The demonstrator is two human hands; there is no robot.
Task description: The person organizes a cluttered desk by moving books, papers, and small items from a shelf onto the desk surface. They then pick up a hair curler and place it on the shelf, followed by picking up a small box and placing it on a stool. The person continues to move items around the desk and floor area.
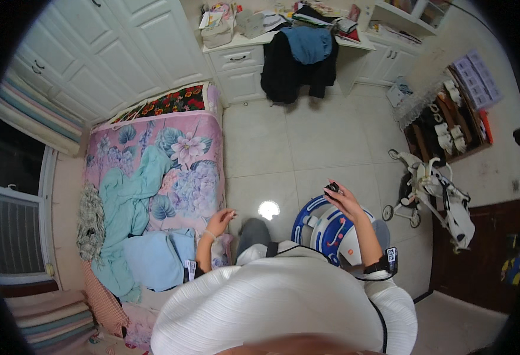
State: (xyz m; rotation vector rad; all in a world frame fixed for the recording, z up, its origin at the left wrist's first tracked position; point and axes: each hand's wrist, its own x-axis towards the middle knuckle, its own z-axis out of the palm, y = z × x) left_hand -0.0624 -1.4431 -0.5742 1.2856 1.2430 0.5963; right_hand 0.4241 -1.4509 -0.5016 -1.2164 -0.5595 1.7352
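My right hand (347,203) holds a small black object (332,188) between the fingertips; its exact kind is too small to tell. Below that hand stands a blue and white baby walker (317,237), partly hidden by my forearm. My left hand (220,222) hovers by the bed's edge with its fingers bent inward. Whether anything small sits between those fingers cannot be made out. Close to my left forearm, a folded light blue cloth (153,257) lies on the bed's pink floral cover (193,184). A crumpled turquoise cloth (124,202) rests beside it.
A folded white stroller (437,191) leans at the right, near a shoe rack (450,120). Ahead stands a cluttered desk (260,40), with a chair draped in dark clothes (299,71). White wardrobes (122,49) line the far left. Tiled floor (260,142) lies between bed and rack.
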